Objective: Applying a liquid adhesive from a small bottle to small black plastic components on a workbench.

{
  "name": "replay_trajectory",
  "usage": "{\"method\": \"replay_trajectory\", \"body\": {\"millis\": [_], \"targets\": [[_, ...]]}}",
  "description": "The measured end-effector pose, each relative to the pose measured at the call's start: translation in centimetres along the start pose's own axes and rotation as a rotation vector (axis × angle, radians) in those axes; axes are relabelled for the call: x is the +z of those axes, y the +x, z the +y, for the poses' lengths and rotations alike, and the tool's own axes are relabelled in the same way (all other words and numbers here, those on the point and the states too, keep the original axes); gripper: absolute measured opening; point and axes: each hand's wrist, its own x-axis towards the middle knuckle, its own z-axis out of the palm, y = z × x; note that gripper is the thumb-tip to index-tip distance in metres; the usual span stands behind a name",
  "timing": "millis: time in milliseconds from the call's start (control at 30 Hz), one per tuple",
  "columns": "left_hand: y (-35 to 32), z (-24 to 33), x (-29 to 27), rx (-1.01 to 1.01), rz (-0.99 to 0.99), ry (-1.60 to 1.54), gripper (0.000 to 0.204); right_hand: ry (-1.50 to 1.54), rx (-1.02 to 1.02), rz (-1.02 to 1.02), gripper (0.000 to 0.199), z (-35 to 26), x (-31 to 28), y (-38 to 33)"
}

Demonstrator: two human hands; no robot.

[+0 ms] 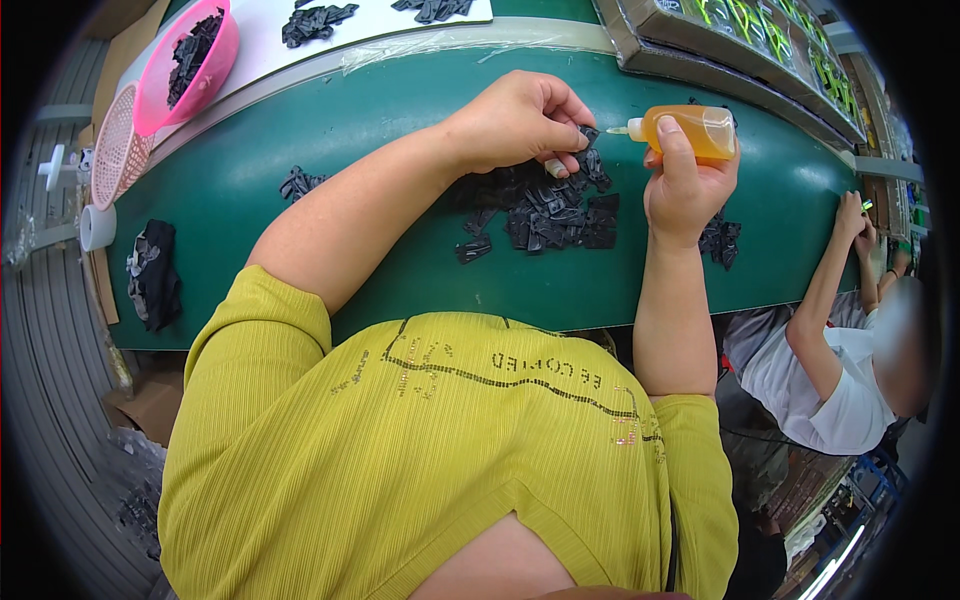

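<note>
My right hand (690,180) grips a clear squeeze bottle (706,122) of amber liquid, tipped on its side with its thin nozzle pointing left. Between the fingertips of my left hand (525,122) is a small black plastic piece (589,134). The nozzle tip is close to that piece; whether they touch is too small to tell. Below both hands a pile of flat black plastic pieces (560,212) lies on the green table (400,270), partly hidden by my left hand.
A pink basket (218,70) of black pieces stands at far left beside a pale pink basket (115,150). More black pieces (720,240) lie right of my wrist. A dark cloth (153,275) sits at the left edge. Boxes (690,45) line the back right. A co-worker (835,380) sits at right.
</note>
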Motion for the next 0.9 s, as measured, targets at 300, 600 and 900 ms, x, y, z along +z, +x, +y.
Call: {"method": "replay_trajectory", "body": {"millis": [300,600,900], "targets": [[0.02,0.24,-0.05,-0.030,0.027,-0.012,0.022,0.160,0.034,0.015,0.018,-0.49,-0.37,0.07],[0.17,0.26,-0.32,-0.050,0.044,-0.037,0.020,0.127,0.084,-0.101,0.019,-0.17,0.02,-0.74],[0.18,0.34,-0.24,-0.047,0.040,-0.043,0.021,0.076,0.094,-0.073,0.025,0.06,0.06,-0.77]]}}
